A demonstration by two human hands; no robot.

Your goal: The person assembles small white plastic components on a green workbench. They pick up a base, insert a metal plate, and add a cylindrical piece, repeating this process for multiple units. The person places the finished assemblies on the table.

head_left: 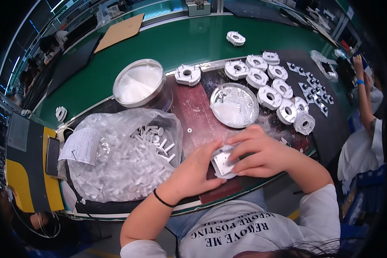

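Observation:
Close to the table's front edge, a small white plastic housing (222,163) with little holes in its face sits between my hands. My left hand (195,170), a black band on its wrist, grips it from the left, thumb below and index finger above. From the right, the bent fingers of my right hand (262,152) press on its upper and right sides and hide part of it. Just beyond my right hand is a shallow round metal dish (216,112) with white paste-like stuff in it. A clear bag (112,172) of white round-headed plastic pins lies left of my left hand.
A round tub (170,96) with white contents stands behind the bag. Several white ring-shaped housings (269,97) cluster at the right, beside small black-and-white parts (316,90) on a black mat. A yellow-and-grey machine (30,163) stands far left. Another person's arm (364,99) shows far right.

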